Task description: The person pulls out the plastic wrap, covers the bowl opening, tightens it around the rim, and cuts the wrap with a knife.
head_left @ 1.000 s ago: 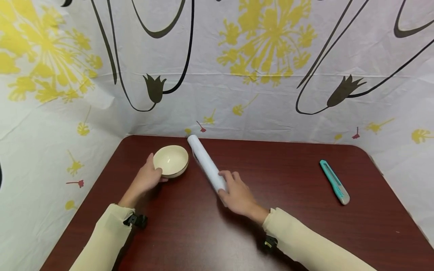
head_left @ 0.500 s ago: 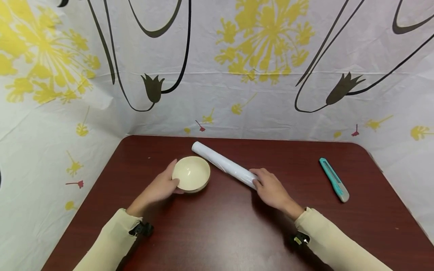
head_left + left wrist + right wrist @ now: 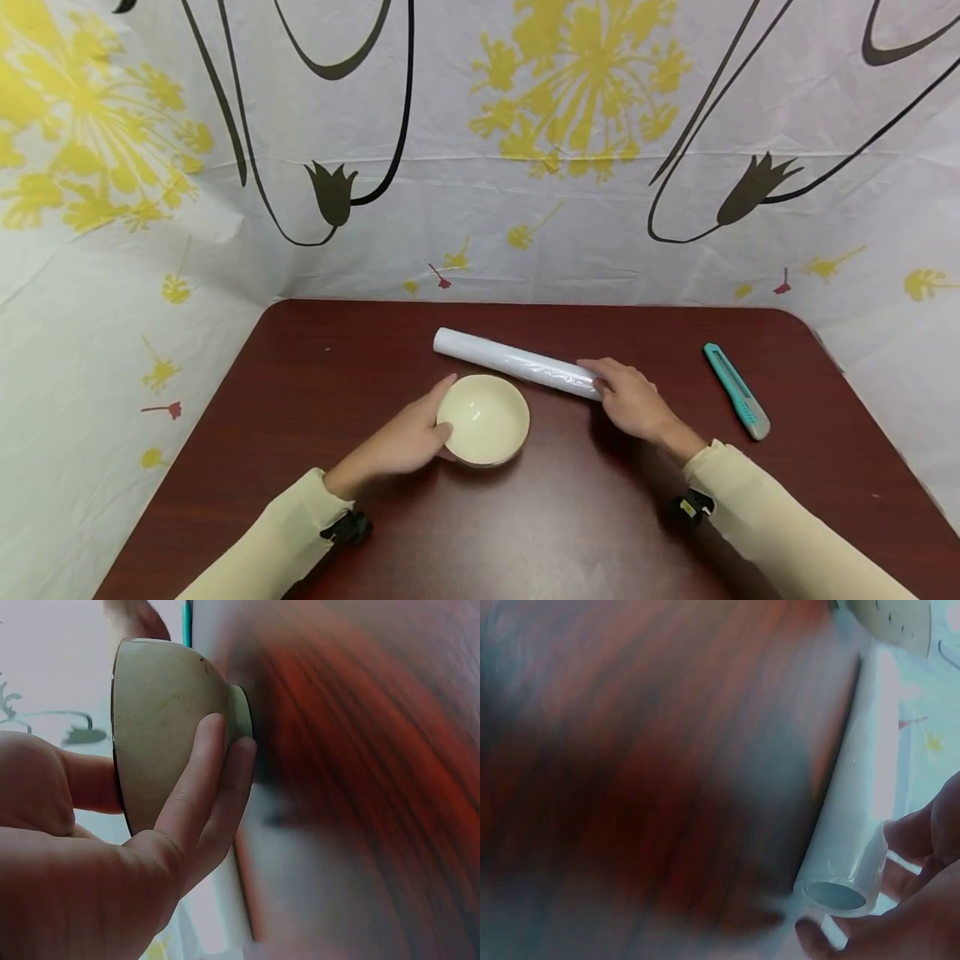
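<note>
In the head view, a cream bowl (image 3: 486, 421) with a dark rim is upright near the table's middle. My left hand (image 3: 408, 435) grips its left side. The left wrist view shows my thumb at the rim and fingers along the outer wall (image 3: 161, 712) down to the foot. Just behind the bowl lies a glossy white roll of plastic wrap (image 3: 517, 364), slanting from back left to front right. My right hand (image 3: 636, 404) holds its right end, thumb and fingers around it. Its hollow core (image 3: 835, 895) shows in the right wrist view.
A teal utility knife (image 3: 737, 390) lies on the right part of the dark red-brown table (image 3: 337, 358). Behind the table and along its sides hangs white cloth (image 3: 420, 200) with yellow and dark flower prints.
The bowl, in my left hand, has moved right and toward me. My right hand has swung the roll's near end to the right, so the roll now lies more crosswise. The utility knife stays put.
</note>
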The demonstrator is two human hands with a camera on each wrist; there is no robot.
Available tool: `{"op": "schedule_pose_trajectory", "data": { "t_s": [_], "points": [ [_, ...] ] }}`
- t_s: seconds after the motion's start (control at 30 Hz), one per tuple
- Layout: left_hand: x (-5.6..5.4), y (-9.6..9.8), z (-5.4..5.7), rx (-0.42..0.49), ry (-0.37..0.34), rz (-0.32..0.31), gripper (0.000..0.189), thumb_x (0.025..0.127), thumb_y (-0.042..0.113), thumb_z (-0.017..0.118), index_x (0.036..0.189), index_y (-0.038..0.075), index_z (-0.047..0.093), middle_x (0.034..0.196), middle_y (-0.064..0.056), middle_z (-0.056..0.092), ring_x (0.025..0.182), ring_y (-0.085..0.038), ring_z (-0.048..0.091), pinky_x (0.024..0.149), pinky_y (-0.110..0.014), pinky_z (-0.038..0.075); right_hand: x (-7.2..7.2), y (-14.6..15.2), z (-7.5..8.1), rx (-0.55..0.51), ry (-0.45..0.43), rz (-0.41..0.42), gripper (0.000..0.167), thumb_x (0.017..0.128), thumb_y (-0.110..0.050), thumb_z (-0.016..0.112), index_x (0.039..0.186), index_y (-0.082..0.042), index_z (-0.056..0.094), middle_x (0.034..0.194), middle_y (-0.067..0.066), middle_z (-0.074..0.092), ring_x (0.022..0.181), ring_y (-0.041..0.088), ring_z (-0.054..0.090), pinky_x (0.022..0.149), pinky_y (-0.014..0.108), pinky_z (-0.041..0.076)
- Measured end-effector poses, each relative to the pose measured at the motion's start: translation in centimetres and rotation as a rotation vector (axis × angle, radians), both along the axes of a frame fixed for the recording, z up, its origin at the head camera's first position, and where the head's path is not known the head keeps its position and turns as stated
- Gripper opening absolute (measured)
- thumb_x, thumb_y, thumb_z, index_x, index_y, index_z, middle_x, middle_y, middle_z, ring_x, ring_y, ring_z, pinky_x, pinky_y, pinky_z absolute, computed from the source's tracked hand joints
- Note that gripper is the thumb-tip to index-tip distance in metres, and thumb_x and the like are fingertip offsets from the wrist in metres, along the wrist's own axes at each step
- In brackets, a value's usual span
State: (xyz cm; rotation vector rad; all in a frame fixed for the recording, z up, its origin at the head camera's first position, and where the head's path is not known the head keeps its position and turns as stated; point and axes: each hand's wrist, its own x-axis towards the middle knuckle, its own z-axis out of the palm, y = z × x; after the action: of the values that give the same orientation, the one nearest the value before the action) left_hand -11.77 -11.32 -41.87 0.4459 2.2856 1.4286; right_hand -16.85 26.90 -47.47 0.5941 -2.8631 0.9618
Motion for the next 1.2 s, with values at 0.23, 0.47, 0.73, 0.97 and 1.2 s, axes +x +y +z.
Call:
{"op": "schedule_pose_trajectory", "data": {
  "t_s": [0.23, 0.47, 0.73, 0.97, 1.2],
  "points": [
    [0.8, 2.6, -0.1, -0.080, 0.093, -0.076, 0.073, 0.105, -0.005, 0.051, 0.172, -0.006, 0.020, 0.172, -0.025, 0.035, 0.140, -0.032, 0.056, 0.114, -0.048, 0.049, -3.9, 3.3, -2.8, 0.007, 0.067, 0.100, 0.046, 0.109, -0.002, 0.054, 0.151, -0.015, 0.068, 0.140, 0.008, 0.072, 0.125, 0.028, 0.067, 0.101, 0.044, 0.052],
    [1.3, 5.2, -0.2, -0.126, 0.133, -0.139, 0.074, 0.105, 0.001, 0.054, 0.172, -0.003, 0.024, 0.174, -0.020, 0.036, 0.152, -0.027, 0.044, 0.125, -0.052, 0.037, -5.9, 5.1, -2.1, -0.045, 0.032, 0.211, 0.045, 0.109, -0.003, 0.057, 0.151, -0.014, 0.068, 0.137, 0.012, 0.071, 0.119, 0.027, 0.066, 0.099, 0.041, 0.051],
    [2.1, 8.0, -0.2, -0.089, 0.106, -0.162, 0.073, 0.107, 0.002, 0.056, 0.173, -0.002, 0.024, 0.175, -0.017, 0.034, 0.139, -0.021, 0.058, 0.116, -0.039, 0.048, -6.2, 6.0, -1.2, -0.049, 0.009, 0.184, 0.042, 0.112, -0.016, 0.058, 0.151, -0.023, 0.070, 0.136, 0.011, 0.071, 0.124, 0.029, 0.065, 0.101, 0.046, 0.050],
    [2.1, 8.9, -0.3, -0.037, 0.080, -0.132, 0.073, 0.107, 0.000, 0.058, 0.173, 0.000, 0.026, 0.174, -0.020, 0.034, 0.098, -0.020, 0.077, 0.087, -0.026, 0.061, -3.6, 4.2, 3.0, -0.016, -0.116, 0.111, 0.041, 0.112, -0.012, 0.055, 0.151, -0.010, 0.068, 0.137, 0.020, 0.068, 0.129, 0.042, 0.062, 0.104, 0.058, 0.048],
    [0.1, 8.2, 0.8, -0.218, 0.201, -0.081, 0.060, 0.113, 0.022, 0.058, 0.168, 0.004, 0.042, 0.158, -0.011, 0.058, 0.106, -0.020, 0.074, 0.101, -0.043, 0.058, -2.3, 2.7, 5.4, 0.032, -0.191, 0.035, 0.041, 0.114, -0.007, 0.052, 0.152, -0.001, 0.064, 0.141, 0.024, 0.066, 0.134, 0.044, 0.059, 0.108, 0.062, 0.046]
  ]
}}
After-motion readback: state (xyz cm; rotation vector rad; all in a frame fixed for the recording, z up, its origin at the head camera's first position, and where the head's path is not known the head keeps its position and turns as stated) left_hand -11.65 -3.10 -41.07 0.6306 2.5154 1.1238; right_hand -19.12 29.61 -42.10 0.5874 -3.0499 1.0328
